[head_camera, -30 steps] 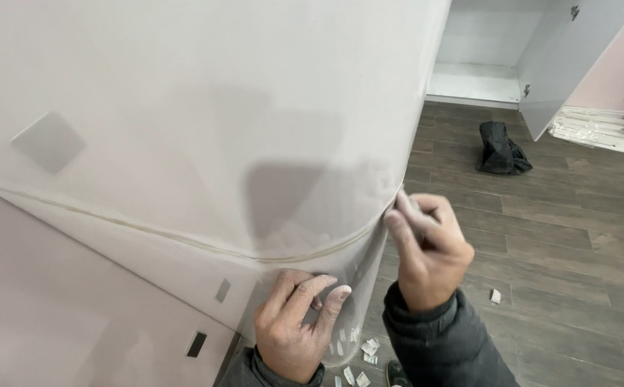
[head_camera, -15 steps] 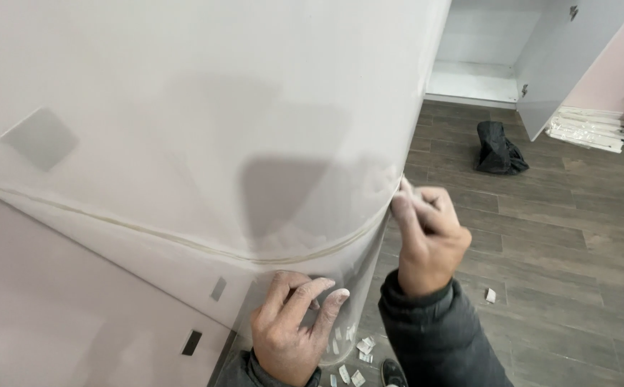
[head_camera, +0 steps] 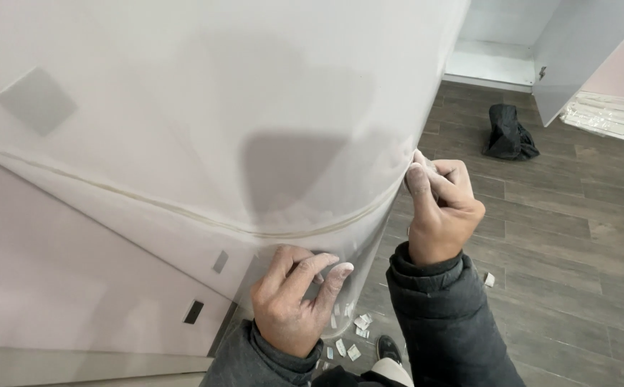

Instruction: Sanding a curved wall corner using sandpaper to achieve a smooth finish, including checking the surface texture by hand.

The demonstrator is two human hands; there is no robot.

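Bright, even light, soft shadow, sharp

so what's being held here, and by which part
A translucent protective film: the right hand pinches its right edge, and the left hand grips its lower edge.

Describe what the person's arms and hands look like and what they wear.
Both hands are bare, with no gloves, rings or watch in view. The left hand and right hand show pale dust on the fingertips. Both arms wear dark grey padded jacket sleeves; the right sleeve ends in a thick, rolled-looking cuff, the left sleeve in a similar one.
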